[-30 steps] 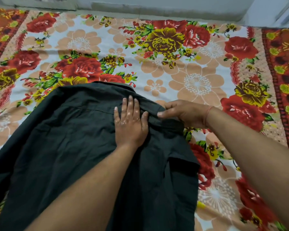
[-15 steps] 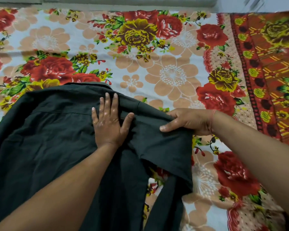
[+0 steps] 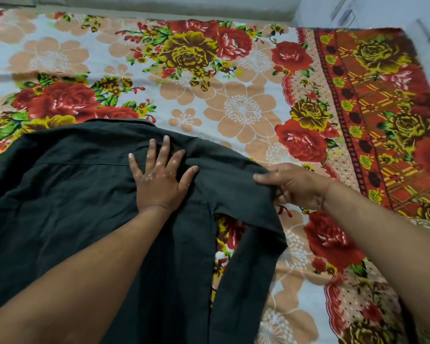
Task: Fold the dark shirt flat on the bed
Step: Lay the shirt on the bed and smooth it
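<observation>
dark shirt [image 3: 72, 207] sprawled over lower left of frame on bed [image 3: 233, 108], collar [image 3: 124, 122] pointing to top, long axis running top-to-bottom, hem off bottom edge. left hand [image 3: 159, 180] flat below collar, grip splayed, pressing cloth. right hand [image 3: 298, 184] centre-right, grip pinched on shoulder edge; sleeve [image 3: 243, 269] trailing toward bottom.

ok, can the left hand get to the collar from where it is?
Probably yes. The left hand lies flat on the dark shirt just short of the collar, with only bare cloth between. The right hand grips the shoulder edge off to the side, clear of that path.
</observation>
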